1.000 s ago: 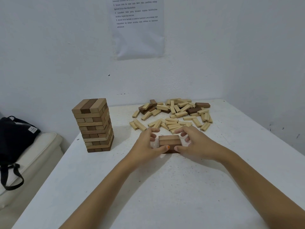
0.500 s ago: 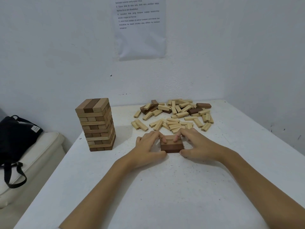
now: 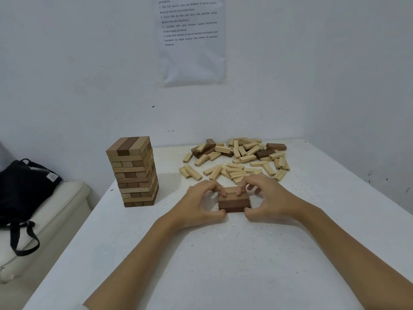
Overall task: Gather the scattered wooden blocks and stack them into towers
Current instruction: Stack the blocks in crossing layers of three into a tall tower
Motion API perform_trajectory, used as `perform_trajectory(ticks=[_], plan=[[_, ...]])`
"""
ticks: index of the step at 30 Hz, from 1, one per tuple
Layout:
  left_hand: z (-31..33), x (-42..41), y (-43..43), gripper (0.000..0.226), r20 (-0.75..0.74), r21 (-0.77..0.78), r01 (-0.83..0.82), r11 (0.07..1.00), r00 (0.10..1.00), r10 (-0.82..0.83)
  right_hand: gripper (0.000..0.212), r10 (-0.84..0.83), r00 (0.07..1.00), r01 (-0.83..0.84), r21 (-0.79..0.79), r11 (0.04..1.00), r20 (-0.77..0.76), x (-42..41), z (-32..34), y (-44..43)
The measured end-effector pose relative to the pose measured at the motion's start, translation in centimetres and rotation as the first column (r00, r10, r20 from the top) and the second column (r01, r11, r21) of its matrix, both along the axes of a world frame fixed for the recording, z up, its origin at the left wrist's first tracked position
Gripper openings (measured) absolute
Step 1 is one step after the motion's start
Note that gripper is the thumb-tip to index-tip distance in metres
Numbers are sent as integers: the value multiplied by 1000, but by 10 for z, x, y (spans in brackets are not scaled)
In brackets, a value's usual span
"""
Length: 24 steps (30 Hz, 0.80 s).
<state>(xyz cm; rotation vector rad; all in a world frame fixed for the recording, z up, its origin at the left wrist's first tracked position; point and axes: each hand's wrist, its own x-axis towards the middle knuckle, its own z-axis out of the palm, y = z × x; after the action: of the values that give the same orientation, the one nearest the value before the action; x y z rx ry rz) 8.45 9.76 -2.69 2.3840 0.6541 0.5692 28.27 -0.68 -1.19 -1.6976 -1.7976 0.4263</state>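
Sitting near the middle of the white table [image 3: 223, 265], a low stack of brown wooden blocks [image 3: 234, 201] is being gripped from both sides: it is being pinched by the left hand [image 3: 201, 203], with the thumb at the near lower corner and curled fingertips on the top layer, and by the right hand [image 3: 268, 201] in the same way on the opposite side. Just beyond the hands, a loose pile of pale and dark blocks [image 3: 237, 159] is being left lying toward the table's far edge, apart from the stack. Well to the left, a tall tower [image 3: 133, 172] of crossed layers is being seen standing upright near the table's left edge. A printed sheet [image 3: 192, 39] is being displayed on the wall, and a black bag [image 3: 24, 189] is being supported by a cream cushion [image 3: 55, 211] beside the table
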Motion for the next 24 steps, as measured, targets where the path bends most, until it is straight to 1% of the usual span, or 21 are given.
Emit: perform_trajectory(ticks=[6, 12, 15, 19, 22, 24], plan=[[10, -2, -7, 32, 114, -23, -6, 1000, 993, 8, 32, 41, 999, -40, 28, 999, -34, 5, 12, -2], [33, -5, -14, 33, 260, 0, -9, 1000, 966, 9, 34, 103, 990, -91, 118, 989, -99, 7, 39, -6], [46, -12, -19, 30, 304, 19, -27, 999, 953, 20, 36, 151, 986, -138, 155, 978, -76, 2, 58, -3], [74, -30, -21, 33, 314, 92, -79, 993, 948, 46, 36, 185, 982, -175, 183, 967, -39, -12, 86, 5], [102, -50, -18, 34, 267, 198, -97, 975, 963, 42, 36, 227, 974, -220, 230, 948, -4, -26, 106, 14], [120, -65, -14, 36, 248, 241, -113, 964, 967, 52, 34, 254, 967, -242, 263, 934, -10, -37, 117, 21]])
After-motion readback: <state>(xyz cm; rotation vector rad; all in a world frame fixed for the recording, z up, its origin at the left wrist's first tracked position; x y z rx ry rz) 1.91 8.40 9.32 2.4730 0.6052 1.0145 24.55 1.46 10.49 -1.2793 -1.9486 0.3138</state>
